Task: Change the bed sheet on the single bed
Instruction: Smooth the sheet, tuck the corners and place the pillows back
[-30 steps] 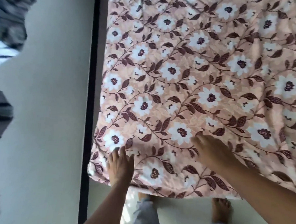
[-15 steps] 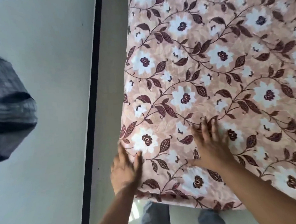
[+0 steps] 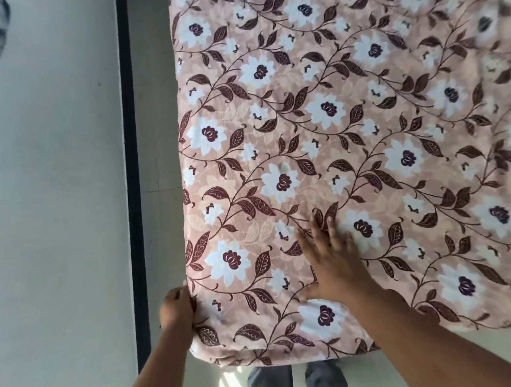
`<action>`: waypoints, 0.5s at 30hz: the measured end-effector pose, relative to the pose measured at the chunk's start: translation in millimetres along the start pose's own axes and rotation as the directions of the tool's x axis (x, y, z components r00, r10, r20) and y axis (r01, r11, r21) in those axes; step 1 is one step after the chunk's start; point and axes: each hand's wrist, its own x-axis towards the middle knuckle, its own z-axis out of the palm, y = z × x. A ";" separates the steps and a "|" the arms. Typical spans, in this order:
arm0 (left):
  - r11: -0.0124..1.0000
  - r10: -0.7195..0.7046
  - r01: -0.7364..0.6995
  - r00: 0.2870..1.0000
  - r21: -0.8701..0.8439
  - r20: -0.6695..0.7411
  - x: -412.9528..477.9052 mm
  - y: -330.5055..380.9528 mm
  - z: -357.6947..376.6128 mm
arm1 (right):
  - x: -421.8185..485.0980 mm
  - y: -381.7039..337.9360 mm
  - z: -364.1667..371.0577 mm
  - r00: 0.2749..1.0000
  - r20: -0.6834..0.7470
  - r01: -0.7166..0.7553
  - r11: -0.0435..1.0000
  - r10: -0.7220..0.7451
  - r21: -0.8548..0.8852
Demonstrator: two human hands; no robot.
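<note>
Nearest, left hand [image 3: 177, 307] curled at the bed's near-left corner, apparently pinching the floral bed sheet [image 3: 348, 121] at its edge. Just right of that grip, right hand [image 3: 331, 256] flat on the sheet, fingers straight and spread, pressing. Sheet covering the whole mattress top beyond both hands. Step in hand, likely: fitting and smoothing this corner; next, probably tucking the hanging edge under. Left of the grip, a narrow gap, dark strip [image 3: 131, 171], pale wall [image 3: 54, 205]: tight working room.
</note>
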 end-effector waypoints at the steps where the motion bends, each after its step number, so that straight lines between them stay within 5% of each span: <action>1: 1.000 0.002 -0.002 1.000 -0.004 -0.001 1.9 0.4 -1.0 | 0.7 0.0 1.4 1.000 -0.007 -0.003 1.000 0.003 -0.001; 11: 0.974 -0.022 0.039 0.997 0.223 -0.079 28.5 -62.2 -15.9 | -3.2 -14.5 12.4 0.995 -0.093 0.047 0.997 -0.042 0.056; 15: 0.968 0.139 -0.067 0.945 0.241 -0.298 6.5 -30.2 -17.0 | -10.9 -6.5 18.0 0.990 -0.134 0.054 0.997 -0.046 0.059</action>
